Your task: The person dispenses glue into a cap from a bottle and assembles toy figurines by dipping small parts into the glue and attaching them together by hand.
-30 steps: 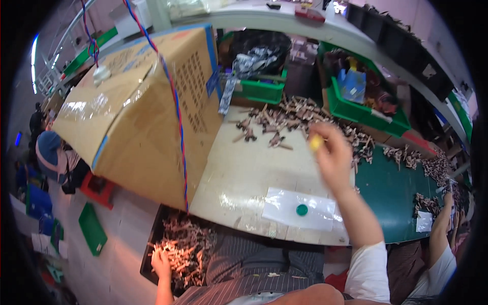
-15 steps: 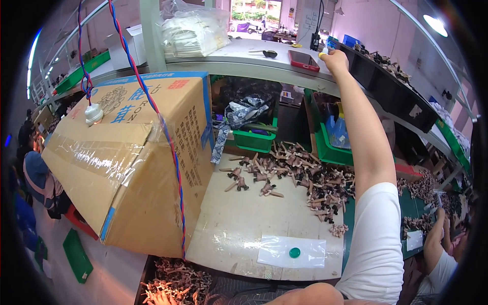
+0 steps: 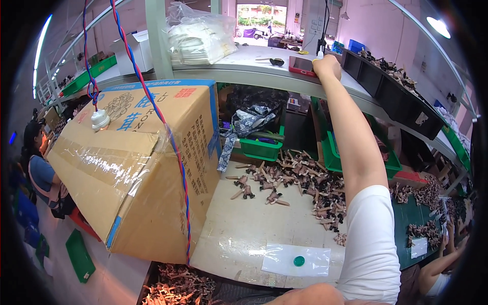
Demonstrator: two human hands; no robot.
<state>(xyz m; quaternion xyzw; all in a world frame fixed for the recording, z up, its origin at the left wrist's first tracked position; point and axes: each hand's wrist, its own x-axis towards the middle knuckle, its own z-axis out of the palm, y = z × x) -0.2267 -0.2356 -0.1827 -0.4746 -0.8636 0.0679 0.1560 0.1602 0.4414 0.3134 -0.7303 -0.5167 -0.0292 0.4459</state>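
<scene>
We see the right hand (image 3: 329, 67) at the end of an outstretched arm, over the raised shelf (image 3: 244, 57), its fingers curled and its back toward us. A white-tipped object (image 3: 319, 54) shows just past the fingers, beside the red-edged phone (image 3: 302, 64); we cannot tell whether the grip has closed on it. The left hand is out of view, so we cannot tell its state. The shelf probably keeps such small things within reach yet off the worktop (image 3: 229, 241), where brown figure-like pieces (image 3: 325, 201) lie heaped toward the back, perhaps to leave the near part free. There a green disc (image 3: 299, 261) sits on a pale sheet (image 3: 317, 256), which we take as protection for the surface. The object itself looks slim and white at its top, with a touch of yellow at the fingertips; the rest is hidden.
</scene>
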